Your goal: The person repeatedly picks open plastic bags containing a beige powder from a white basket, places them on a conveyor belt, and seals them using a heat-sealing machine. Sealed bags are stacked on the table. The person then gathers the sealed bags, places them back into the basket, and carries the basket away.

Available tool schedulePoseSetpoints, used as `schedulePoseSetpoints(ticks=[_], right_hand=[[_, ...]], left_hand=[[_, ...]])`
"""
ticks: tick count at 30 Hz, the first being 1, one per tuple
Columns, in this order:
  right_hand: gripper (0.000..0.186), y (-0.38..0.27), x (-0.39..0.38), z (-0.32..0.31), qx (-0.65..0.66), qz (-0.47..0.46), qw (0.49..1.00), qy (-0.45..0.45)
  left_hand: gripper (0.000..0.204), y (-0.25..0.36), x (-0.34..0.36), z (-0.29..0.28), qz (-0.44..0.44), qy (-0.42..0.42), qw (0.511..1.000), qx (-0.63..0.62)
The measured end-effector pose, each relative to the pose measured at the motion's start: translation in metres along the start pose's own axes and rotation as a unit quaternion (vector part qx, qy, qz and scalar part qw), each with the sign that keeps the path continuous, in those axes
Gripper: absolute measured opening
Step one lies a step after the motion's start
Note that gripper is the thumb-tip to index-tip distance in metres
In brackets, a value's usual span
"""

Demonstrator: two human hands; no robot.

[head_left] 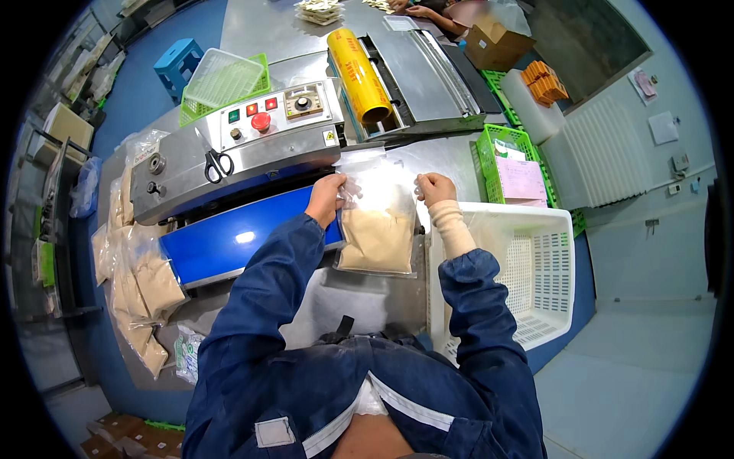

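A clear plastic bag of beige powder point(376, 239) hangs upright in front of me, its lower part full and its upper part flat and see-through. My left hand point(326, 200) pinches the bag's upper left edge, just over the right end of a blue conveyor belt point(245, 233). At the opposite upper edge, my right hand point(436, 189) is closed in a pinch on the clear plastic. The belt belongs to a steel bag sealing machine point(252, 164) with buttons and a dial. Black-handled scissors point(217, 164) lie on its top.
Several filled bags point(145, 287) lie piled off the belt's left end. A white plastic basket point(562, 268) stands by my right arm. Behind are a yellow film roll point(358, 76) on a wrapping machine and a green basket point(493, 164) with papers. Another person's hands point(417, 9) show far back.
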State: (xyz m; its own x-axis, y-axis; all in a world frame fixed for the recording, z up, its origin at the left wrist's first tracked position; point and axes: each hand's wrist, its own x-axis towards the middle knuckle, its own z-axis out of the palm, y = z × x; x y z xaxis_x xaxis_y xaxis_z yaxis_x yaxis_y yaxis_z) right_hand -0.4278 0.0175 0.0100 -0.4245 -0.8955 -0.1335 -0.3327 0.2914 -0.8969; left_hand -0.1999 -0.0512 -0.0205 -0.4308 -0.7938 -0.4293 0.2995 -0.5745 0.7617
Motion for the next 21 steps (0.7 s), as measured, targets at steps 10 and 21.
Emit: schedulePoseSetpoints(ticks=[10,21], right_hand=[[0.026,-0.01,0.038,0.013,-0.057,0.016,0.997,-0.041],[0.021,-0.007,0.045,0.003,-0.006,0.052,0.998,-0.029]], left_hand=[[0.022,-0.002,0.021,-0.015,-0.016,0.029,0.998,-0.049],[0.02,0.0,0.021,-0.001,-0.006,0.026,0.997,-0.075]])
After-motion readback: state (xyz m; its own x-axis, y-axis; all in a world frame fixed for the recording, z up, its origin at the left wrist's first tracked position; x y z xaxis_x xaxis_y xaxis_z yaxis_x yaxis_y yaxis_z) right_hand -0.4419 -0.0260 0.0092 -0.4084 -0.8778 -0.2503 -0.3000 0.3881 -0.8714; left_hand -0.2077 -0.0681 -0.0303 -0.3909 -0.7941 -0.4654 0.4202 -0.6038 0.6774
